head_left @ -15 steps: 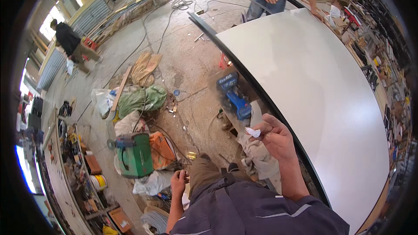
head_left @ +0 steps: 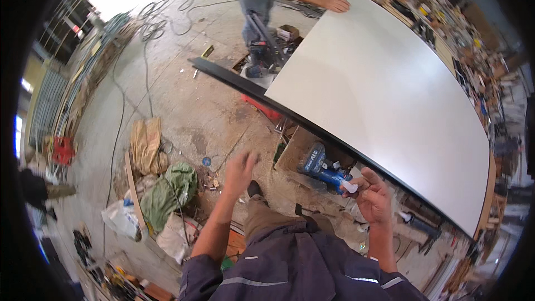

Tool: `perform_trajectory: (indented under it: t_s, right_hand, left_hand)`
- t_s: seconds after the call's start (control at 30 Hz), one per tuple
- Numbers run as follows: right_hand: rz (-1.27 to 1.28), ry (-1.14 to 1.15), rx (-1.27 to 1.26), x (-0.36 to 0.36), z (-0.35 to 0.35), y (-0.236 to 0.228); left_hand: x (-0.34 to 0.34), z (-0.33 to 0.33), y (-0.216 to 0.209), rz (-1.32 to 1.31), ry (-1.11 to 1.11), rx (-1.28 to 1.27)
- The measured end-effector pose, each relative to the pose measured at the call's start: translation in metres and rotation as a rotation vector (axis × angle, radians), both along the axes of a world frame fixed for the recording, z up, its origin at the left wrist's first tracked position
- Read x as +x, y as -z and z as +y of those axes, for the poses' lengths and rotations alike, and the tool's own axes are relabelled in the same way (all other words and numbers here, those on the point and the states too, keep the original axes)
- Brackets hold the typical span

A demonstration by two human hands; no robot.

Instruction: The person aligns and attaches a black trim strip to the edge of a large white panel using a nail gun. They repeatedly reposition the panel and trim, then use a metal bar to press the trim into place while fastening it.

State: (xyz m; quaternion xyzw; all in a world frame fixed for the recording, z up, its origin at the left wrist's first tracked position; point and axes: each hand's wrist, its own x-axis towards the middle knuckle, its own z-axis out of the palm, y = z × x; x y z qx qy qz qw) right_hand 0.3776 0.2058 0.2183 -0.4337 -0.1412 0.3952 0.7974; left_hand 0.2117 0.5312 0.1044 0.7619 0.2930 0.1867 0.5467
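Note:
In my right hand (head_left: 374, 199), thumb and fingertips pinch a small, thin white piece (head_left: 349, 187) that could be plastic or paper. This hand is beside the black edge strip (head_left: 312, 124) of a large white panel (head_left: 384, 100). Just behind the white piece, a blue cordless power tool (head_left: 322, 170) lies in an open box (head_left: 291, 153) below the panel's edge. My left hand (head_left: 239, 171) is raised over the floor in front of me, apart from the panel. Motion smears its fingers, so whether it holds anything is unclear.
A co-worker's hand (head_left: 336, 3) rests on the panel's far corner, near a dark power tool (head_left: 258, 53). A green sack (head_left: 169, 195), a tan sack (head_left: 146, 145) and a wooden strip (head_left: 134, 192) lie at left. Cables (head_left: 151, 25) trail over the floor. Cluttered shelving (head_left: 446, 28) lines the right.
My left hand has come up and forward from beside my leg. The right hand still pinches the white piece. My view has turned right, and the co-worker's hand is now on the far corner.

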Motion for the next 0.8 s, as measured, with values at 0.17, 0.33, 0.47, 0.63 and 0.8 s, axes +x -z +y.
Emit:
perform_trajectory:
  t_s: [0.17, 0.33, 0.47, 0.63, 0.8]
  right_hand:
    - [-0.016, 0.133, 0.038, -0.023, 0.036, -0.007]
    - [-0.017, 0.238, 0.079, -0.037, 0.052, -0.001]
    - [0.017, 0.274, 0.143, -0.036, 0.069, 0.008]
    - [0.120, 0.260, 0.166, -0.019, 0.086, 0.031]
    - [0.067, 0.331, 0.165, 0.001, 0.115, 0.032]
  left_hand:
    - [0.088, 0.101, -0.044, -0.190, 0.049, 0.135]
    - [0.172, 0.147, -0.057, -0.157, 0.150, 0.071]
    - [0.208, 0.175, -0.040, -0.060, 0.268, -0.030]
    - [0.214, 0.193, -0.017, 0.070, 0.382, -0.241]
    - [0.251, 0.191, -0.014, 0.229, 0.566, -0.413]
